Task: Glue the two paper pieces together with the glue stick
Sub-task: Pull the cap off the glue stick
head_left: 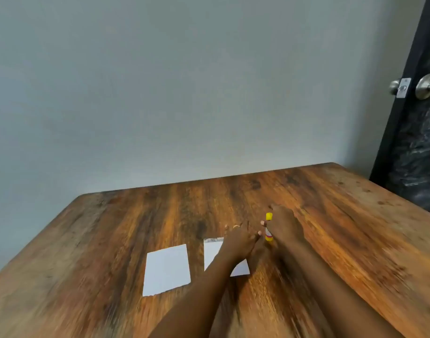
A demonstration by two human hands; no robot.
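Two white paper pieces lie side by side on the wooden table (331,240). The left paper (166,269) lies fully in view. My left forearm crosses over the right paper (212,250) and hides much of it. A glue stick (268,226) with a yellow cap and yellow base stands upright just right of the papers. My right hand (283,224) wraps around the stick's body from the right. My left hand (238,240) reaches toward the stick's lower part, its fingertips close to it; contact is blurred.
A grey wall rises behind the table's far edge. A dark door (416,142) with a metal knob (428,86) stands at the right, past the table's corner. Bare wood surrounds the papers on every side.
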